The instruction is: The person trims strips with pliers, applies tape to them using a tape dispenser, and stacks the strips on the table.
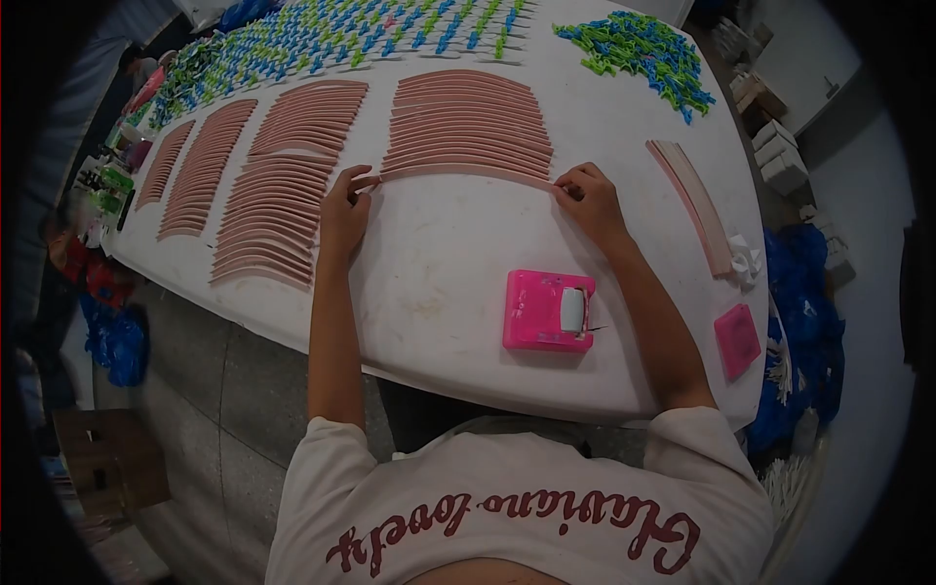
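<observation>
The nearest pink strip (468,171) lies at the front of a fanned row of thin pink strips (468,112) on the white table. My left hand (346,210) pinches its left end between thumb and fingers. At the right end, my right hand (593,203) holds the same strip in a similar pinch. The strip bows slightly away from me in the middle. Below my right hand stands a pink box with a white roller (549,312). Further rows of pink strips (278,185) spread out to the left of my left hand.
Blue and green clips (639,58) are heaped at the far right of the white table (439,283), and more clips (390,39) lie in lines at the back. A bundle of strips (690,205), crumpled tissue (744,261) and a pink pad (737,341) sit to the right.
</observation>
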`<state>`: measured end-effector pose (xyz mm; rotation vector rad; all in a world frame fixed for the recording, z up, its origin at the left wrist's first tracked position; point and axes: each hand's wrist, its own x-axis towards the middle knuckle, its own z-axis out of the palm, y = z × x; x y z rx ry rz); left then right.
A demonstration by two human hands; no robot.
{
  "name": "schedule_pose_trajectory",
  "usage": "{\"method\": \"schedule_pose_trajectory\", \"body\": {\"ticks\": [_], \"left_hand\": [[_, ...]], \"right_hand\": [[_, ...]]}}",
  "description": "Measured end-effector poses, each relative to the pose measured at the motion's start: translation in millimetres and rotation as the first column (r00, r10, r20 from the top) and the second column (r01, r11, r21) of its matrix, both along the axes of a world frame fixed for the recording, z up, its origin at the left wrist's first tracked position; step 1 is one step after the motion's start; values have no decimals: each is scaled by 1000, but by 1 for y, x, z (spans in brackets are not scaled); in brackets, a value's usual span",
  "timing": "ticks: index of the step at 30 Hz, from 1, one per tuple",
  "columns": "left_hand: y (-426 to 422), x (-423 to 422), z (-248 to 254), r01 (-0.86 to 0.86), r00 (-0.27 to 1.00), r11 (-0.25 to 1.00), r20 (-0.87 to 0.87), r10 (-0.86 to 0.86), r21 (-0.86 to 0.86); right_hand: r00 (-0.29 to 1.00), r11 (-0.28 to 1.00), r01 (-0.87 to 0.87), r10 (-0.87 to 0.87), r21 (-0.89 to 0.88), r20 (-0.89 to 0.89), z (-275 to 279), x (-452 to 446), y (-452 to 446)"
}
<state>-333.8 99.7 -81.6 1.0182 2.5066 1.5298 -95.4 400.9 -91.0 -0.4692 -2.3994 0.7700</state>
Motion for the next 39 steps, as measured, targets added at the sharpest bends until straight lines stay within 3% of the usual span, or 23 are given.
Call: {"method": "schedule_pose_trajectory", "body": {"ticks": [39], "left_hand": [[1, 1, 4, 7, 1000, 1000, 12, -6, -9]], "right_hand": [[999, 999, -41, 41, -15, -21, 0, 2, 1]]}}
